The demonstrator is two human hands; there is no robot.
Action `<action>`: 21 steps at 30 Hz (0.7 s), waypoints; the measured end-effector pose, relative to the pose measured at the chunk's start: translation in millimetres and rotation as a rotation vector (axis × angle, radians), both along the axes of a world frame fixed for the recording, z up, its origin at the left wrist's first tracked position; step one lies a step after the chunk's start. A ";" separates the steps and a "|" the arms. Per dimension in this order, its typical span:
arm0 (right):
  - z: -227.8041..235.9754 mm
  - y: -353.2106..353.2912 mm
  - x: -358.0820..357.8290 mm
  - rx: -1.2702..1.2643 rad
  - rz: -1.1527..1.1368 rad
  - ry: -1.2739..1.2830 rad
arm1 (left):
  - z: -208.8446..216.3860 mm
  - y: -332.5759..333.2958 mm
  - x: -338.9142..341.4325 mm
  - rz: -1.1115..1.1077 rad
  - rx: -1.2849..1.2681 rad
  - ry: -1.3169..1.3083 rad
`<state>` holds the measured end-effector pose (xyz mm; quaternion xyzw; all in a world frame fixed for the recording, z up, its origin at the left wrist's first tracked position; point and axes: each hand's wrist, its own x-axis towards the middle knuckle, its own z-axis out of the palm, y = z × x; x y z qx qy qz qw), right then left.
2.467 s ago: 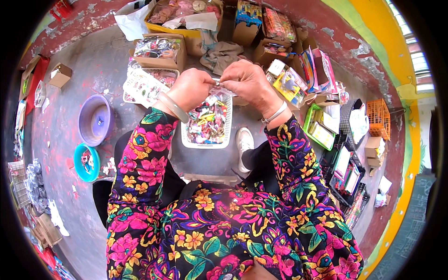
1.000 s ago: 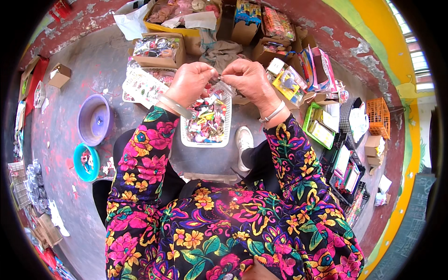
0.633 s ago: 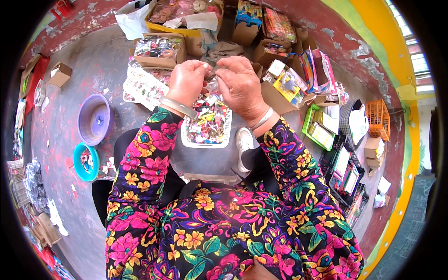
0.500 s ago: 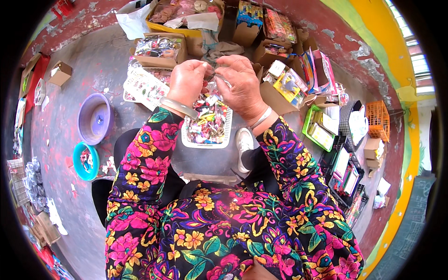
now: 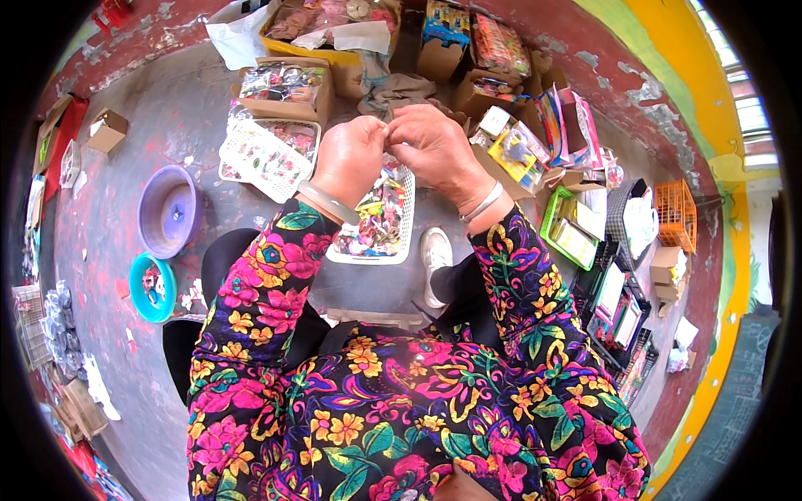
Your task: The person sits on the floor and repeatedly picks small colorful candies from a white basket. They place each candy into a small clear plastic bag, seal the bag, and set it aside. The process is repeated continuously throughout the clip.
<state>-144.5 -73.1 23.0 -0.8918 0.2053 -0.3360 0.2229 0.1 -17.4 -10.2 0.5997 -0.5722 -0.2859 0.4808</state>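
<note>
Over the far end of a white plastic basket (image 5: pixel 407 225), my left hand (image 5: pixel 347 159) and my right hand (image 5: pixel 436 154) meet at their fingertips. Both are closed in a pinch, thumbs and forefingers touching. Whatever sits between them is too small and hidden to name. Each wrist wears a silvery bangle. Below the hands, the basket holds a heap of small colourful pieces (image 5: pixel 372 230), partly covered by my left hand. Beside my left hand lies a white card with small printed pictures (image 5: pixel 266 159), resting on another white basket (image 5: pixel 309 134).
At left stand a purple basin (image 5: pixel 171 213) and a teal bowl (image 5: pixel 153 288) with small bits inside. Cardboard boxes of packaged goods (image 5: pixel 284 88) line the far side. To the right are a green tray (image 5: pixel 572 230), an orange crate (image 5: pixel 675 217) and black crates (image 5: pixel 610 309).
My hands have drawn closer together. The right hand's fingers, spread more before with a small dark thing between the hands, are now pinched against the left's fingertips.
</note>
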 end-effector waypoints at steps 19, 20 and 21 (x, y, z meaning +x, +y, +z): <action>-5.1 11.3 2.4 0.171 -0.273 -0.168 | 24.6 -1.5 6.4 -0.093 0.277 0.709; -1.3 12.4 2.3 0.152 -0.273 -0.167 | 25.7 -1.5 6.4 -0.090 0.268 0.718; 0.5 13.0 2.0 0.132 -0.270 -0.165 | 23.2 -1.7 7.4 -0.105 0.278 0.716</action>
